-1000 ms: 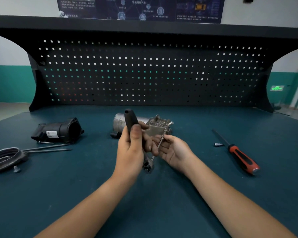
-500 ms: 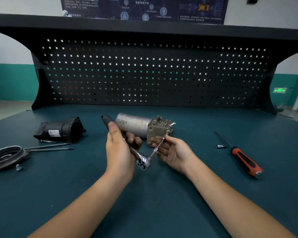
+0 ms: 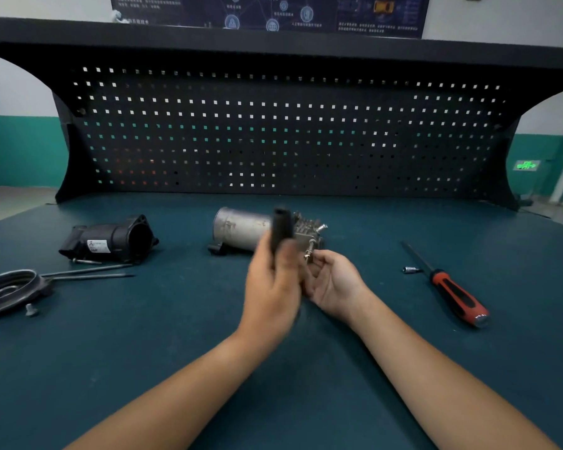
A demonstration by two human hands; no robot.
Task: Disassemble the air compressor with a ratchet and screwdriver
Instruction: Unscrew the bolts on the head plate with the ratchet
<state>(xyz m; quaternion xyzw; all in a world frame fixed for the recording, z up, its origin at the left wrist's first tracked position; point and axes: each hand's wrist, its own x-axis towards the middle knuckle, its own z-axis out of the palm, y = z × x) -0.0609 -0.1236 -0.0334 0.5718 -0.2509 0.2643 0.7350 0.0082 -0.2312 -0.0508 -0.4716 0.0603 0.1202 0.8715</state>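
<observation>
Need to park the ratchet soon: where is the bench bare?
Bare mat: between the right hand and the screwdriver, and the near-left corner below the metal ring. Crowded: far left, with that ring, long bolts and black housing.

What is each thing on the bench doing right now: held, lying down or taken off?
Compressor, lying on its side on the bench.
Ratchet, handle upright, blurred, gripped by left hand.
Extension bar, pinched by right hand, tip at the compressor.
Black housing, detached, lying at left.
Screwdriver, lying unheld at right.
Metal ring, removed, lying flat at far left.
Loose bolt, lying beside the ring.
</observation>
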